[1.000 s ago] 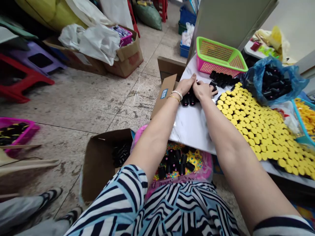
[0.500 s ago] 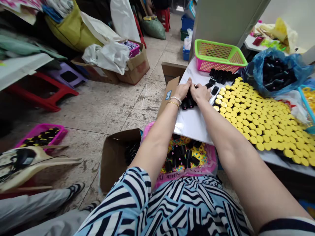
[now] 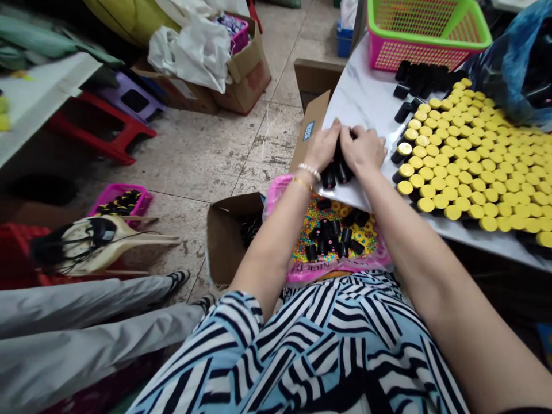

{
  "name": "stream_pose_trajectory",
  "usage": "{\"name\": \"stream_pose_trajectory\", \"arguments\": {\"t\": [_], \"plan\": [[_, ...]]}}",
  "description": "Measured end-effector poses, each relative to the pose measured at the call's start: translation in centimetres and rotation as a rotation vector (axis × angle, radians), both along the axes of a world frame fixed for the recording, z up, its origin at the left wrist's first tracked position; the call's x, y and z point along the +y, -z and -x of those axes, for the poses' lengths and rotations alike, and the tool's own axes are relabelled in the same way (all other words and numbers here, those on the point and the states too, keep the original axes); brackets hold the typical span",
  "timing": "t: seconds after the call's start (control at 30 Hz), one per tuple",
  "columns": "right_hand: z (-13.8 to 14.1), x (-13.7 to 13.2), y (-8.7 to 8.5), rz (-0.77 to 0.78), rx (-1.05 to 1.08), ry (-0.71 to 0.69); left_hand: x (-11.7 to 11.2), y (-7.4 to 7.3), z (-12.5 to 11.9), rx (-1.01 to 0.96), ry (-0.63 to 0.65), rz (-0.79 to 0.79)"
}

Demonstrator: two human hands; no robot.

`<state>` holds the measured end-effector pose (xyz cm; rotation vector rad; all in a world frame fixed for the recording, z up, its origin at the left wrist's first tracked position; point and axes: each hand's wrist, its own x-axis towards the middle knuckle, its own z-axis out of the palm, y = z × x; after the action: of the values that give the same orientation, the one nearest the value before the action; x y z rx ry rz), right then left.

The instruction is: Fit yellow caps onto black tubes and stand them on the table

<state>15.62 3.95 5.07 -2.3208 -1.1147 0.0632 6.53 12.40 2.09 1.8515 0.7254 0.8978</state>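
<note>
Near the front left corner of the white table [image 3: 366,63], my left hand [image 3: 323,145] and my right hand [image 3: 363,148] close in from both sides round a small group of black tubes [image 3: 335,174]. Pink dots show on the near ends of the tubes. The thumbs almost meet above the group, and most fingertips are hidden. Just right of my right hand begins a dense spread of black tubes with yellow round tops [image 3: 466,167]. Below the table edge, a pink-lined tub [image 3: 276,198] holds multicoloured beads [image 3: 308,221] with several black tubes [image 3: 332,233] lying on them.
A green and pink basket [image 3: 431,57] stands at the table's back, with loose black tubes [image 3: 425,80] before it. A blue bag [image 3: 517,63] is at right. Open cardboard boxes [image 3: 228,230] flank the tub. A person's grey trouser legs [image 3: 107,328] extend from the left.
The camera view has tilted down and shifted left, so the table sits higher and further right. My hands stay together round the black tubes at the table's corner.
</note>
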Motion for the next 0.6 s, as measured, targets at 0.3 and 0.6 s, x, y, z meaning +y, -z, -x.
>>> {"name": "stream_pose_trajectory", "arguments": {"t": [0.3, 0.6], "plan": [[9.8, -14.5, 3.0, -0.141, -0.134, -0.567, -14.5, 2.4, 14.7, 0.1, -0.069, -0.319], [1.7, -23.9, 6.5, -0.301, 0.115, -0.588, -15.9, 4.7, 22.5, 0.499, -0.405, -0.426]]}}
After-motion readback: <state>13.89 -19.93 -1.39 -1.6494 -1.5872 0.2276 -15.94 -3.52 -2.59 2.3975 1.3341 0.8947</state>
